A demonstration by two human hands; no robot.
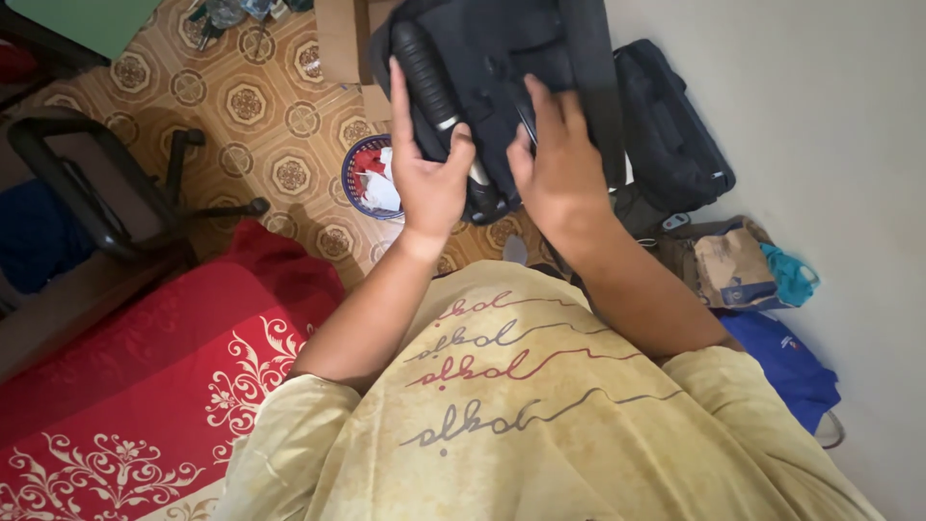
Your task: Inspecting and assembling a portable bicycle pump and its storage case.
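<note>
The black backpack [492,68] is held up above the patterned floor [260,106], gripped by the left hand [429,174] at its padded handle and by the right hand [559,164] on the fabric. It is judged soft, floppy and moderately light, best taken by the handle.

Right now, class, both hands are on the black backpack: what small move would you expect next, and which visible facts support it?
Probably a firmer pinch with the right hand to pull at the front panel. The left hand already braces the black backpack beside its padded handle, the right fingers are curled on the panel, and the bag is held up above the tiled floor.
</note>
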